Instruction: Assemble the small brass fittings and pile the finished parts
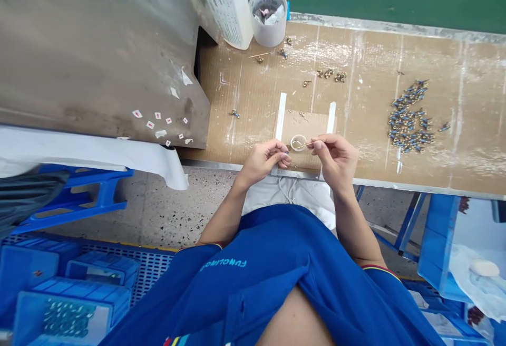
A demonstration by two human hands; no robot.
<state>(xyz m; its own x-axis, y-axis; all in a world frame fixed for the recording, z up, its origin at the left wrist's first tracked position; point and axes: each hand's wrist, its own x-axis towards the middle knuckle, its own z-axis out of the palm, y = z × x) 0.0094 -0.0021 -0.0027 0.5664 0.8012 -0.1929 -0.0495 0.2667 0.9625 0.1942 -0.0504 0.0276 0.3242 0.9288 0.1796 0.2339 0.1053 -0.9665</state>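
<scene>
Thin gold wire [302,145] in right hand [336,160]

Right here, a heap of small blue-and-brass parts [409,116] sits on the cardboard-covered bench [435,40], a white plastic cup [269,17] stands at its back edge, and blue plastic crates [71,304] sit on the floor below me.

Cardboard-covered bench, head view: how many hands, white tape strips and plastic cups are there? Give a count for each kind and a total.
Hands: 2 (left hand, right hand)
White tape strips: 2 (left strip, right strip)
Plastic cups: 1 (translucent cup)
Total: 5
</scene>
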